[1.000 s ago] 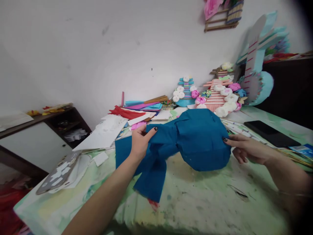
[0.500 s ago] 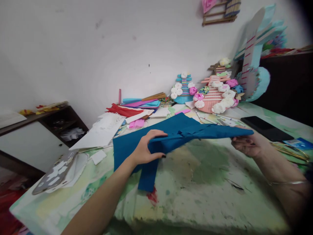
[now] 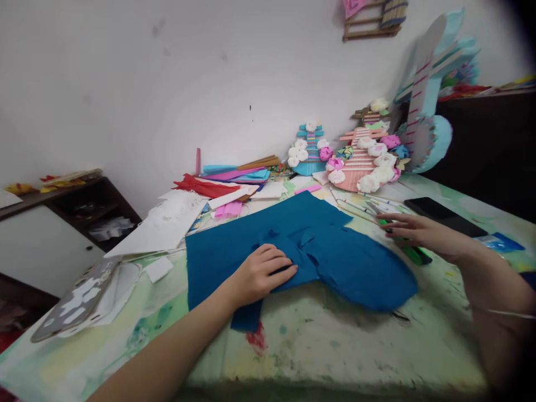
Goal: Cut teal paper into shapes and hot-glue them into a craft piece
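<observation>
A blue sheet of crepe paper or cloth (image 3: 259,223) lies wrinkled across the middle of the table, its right end a large rounded shape. A narrow blue strip hangs toward me under its near edge. My left hand (image 3: 266,273) rests on the sheet, fingers lying loosely over its creased middle. Off the sheet to the right, my right hand (image 3: 422,231) is palm down with fingers stretched out over a green tool (image 3: 414,255) that looks like a utility knife. The hand partly covers this tool, and I cannot tell whether it touches.
A black phone (image 3: 446,216) lies beyond my right hand, with pens (image 3: 355,206) to its left. Flower-trimmed lute models (image 3: 360,162) stand at the back. White paper (image 3: 161,223), a red piece (image 3: 209,187) and a grey case (image 3: 77,301) occupy the left side.
My right hand has let go of the blue sheet's right end and moved to the green tool. That end has dropped toward the table. My left hand now lies flatter on the sheet.
</observation>
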Action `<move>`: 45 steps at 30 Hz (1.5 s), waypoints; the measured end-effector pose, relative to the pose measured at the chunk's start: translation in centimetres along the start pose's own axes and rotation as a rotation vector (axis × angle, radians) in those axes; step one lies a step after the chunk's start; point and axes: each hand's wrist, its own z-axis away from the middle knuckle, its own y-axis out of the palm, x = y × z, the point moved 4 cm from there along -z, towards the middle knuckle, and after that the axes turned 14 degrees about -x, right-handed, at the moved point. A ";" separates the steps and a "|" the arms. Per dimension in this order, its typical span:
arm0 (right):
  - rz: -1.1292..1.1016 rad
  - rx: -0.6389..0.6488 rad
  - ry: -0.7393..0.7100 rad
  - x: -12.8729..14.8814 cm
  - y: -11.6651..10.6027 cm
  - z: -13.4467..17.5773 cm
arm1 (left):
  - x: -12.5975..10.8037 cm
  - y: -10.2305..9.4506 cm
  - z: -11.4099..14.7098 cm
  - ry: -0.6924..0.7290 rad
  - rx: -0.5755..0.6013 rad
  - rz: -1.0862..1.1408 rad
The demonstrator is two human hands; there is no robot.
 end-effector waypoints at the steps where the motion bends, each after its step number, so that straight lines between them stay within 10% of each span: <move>1: 0.051 0.022 -0.022 0.8 0.4 -0.3 | -0.4 0.2 0.0 0.034 0.020 -0.013; 4: 0.157 0.099 -0.240 5.3 2.9 -0.8 | -0.8 0.5 0.4 0.061 0.004 -0.083; 7: 0.214 0.441 -0.481 10.2 8.2 -0.2 | 0.2 0.5 0.9 -0.088 -0.080 -0.211; 9: 0.310 0.649 -0.597 12.0 11.8 0.0 | 1.0 0.3 1.3 -0.248 -0.121 -0.280; 15: 0.394 0.720 -0.618 12.1 17.4 -2.0 | 3.6 0.8 3.3 -0.960 0.055 -0.229; 24: 0.504 0.744 -0.408 10.8 17.9 -2.3 | 5.1 2.2 4.7 -1.493 0.102 0.365; 30: 0.487 0.755 -0.282 10.2 17.8 -1.4 | 4.2 3.1 4.3 -1.709 -0.251 0.957; 45: 0.186 0.941 -0.413 10.9 16.4 0.1 | 2.5 3.0 3.5 -1.734 -0.325 0.847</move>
